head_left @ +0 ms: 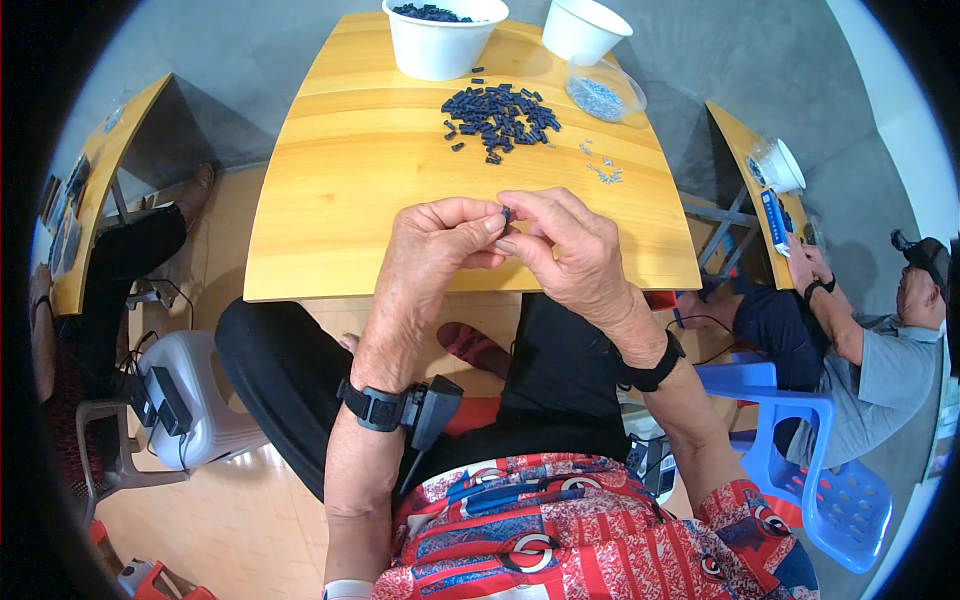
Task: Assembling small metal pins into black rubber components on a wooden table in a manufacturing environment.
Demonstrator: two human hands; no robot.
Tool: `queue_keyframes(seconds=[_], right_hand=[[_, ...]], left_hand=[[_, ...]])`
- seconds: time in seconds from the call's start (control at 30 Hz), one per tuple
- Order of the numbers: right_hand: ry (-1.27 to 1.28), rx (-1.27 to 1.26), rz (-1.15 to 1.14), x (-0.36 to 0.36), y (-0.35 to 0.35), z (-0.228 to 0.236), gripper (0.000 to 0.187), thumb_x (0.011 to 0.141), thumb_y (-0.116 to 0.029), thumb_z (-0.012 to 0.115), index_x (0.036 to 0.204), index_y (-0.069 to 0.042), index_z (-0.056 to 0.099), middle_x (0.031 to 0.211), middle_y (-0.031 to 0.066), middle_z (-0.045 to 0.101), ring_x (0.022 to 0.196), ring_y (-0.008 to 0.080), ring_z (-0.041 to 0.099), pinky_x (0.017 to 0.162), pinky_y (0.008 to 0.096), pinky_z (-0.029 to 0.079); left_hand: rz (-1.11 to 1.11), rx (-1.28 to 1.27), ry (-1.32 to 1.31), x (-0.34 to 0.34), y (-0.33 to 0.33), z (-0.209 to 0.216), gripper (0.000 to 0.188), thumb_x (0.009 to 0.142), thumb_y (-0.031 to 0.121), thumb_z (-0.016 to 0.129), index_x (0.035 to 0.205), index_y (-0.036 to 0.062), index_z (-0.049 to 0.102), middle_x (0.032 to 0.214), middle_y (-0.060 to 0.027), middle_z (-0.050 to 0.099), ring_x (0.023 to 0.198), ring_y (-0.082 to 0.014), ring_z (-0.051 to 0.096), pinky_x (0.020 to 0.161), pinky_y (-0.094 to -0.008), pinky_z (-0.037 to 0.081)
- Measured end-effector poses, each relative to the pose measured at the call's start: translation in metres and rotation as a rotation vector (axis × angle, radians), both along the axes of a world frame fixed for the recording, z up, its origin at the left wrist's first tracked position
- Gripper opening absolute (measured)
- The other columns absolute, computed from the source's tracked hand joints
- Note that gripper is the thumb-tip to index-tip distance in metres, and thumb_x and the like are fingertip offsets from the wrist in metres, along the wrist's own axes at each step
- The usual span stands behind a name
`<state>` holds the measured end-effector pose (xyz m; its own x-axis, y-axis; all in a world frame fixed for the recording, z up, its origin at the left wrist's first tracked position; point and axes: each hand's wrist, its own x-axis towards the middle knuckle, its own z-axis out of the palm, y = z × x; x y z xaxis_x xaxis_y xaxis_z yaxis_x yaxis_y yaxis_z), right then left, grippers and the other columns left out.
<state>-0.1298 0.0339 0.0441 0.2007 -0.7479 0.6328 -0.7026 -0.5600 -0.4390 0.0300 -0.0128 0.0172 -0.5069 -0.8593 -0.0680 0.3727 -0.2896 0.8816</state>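
Note:
Above the near part of the wooden table [330, 200], my left hand [425, 245] and my right hand [580, 250] meet. Pinched between the fingertips of both is a small black plastic piece [506, 214], mostly hidden by the fingers. Beyond my hands lies a loose heap of short black plastic pieces [500, 115]. To its right, several tiny silvery metal parts [606, 174] are scattered on the wood; they look like screws. A clear plastic tub [632, 98] behind them holds many more small silvery parts.
A white bowl [440, 50] of black pieces stands at the table's far edge, with another white tub [585, 35] to its right. A person [870, 350] sits at a table on the right, near a blue plastic chair [825, 440]. Another person's arm [42, 340] shows far left.

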Motion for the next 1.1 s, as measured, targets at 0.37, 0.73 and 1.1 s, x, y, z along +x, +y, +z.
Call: queue_keyframes(seconds=[0.37,0.73,1.1], right_hand=[[0.223,-0.218,-0.048,-0.009,-0.006,-0.001,0.027,0.071,-0.005,0.068,0.096,-0.001,0.059,0.080,0.0088,0.059,0.066,0.0230,0.062,0.053,0.0315,0.050],[0.239,-0.232,-0.004,-0.017,-0.004,-0.006,0.027,0.072,-0.003,0.065,0.098,0.001,0.059,0.079,0.0097,0.059,0.067,0.0226,0.062,0.054,0.0314,0.051],[0.280,-0.088,-0.054,-0.024,0.006,0.001,0.032,0.072,-0.010,0.067,0.100,0.001,0.057,0.080,0.0113,0.059,0.068,0.0256,0.061,0.057,0.0326,0.050]], left_hand=[[-0.087,0.039,0.050,-0.005,0.001,-0.002,0.016,0.088,0.011,0.059,0.095,-0.0018,0.066,0.084,-0.0107,0.068,0.074,-0.0151,0.066,0.068,-0.0257,0.056],[-0.034,-0.028,0.000,-0.019,0.007,-0.009,0.014,0.088,0.011,0.059,0.092,0.0001,0.067,0.081,-0.0089,0.068,0.071,-0.0133,0.065,0.067,-0.0250,0.056],[-0.019,0.010,0.034,-0.029,0.010,-0.016,0.014,0.086,0.010,0.060,0.090,-0.0016,0.067,0.079,-0.0100,0.067,0.068,-0.0151,0.065,0.065,-0.0261,0.055]])
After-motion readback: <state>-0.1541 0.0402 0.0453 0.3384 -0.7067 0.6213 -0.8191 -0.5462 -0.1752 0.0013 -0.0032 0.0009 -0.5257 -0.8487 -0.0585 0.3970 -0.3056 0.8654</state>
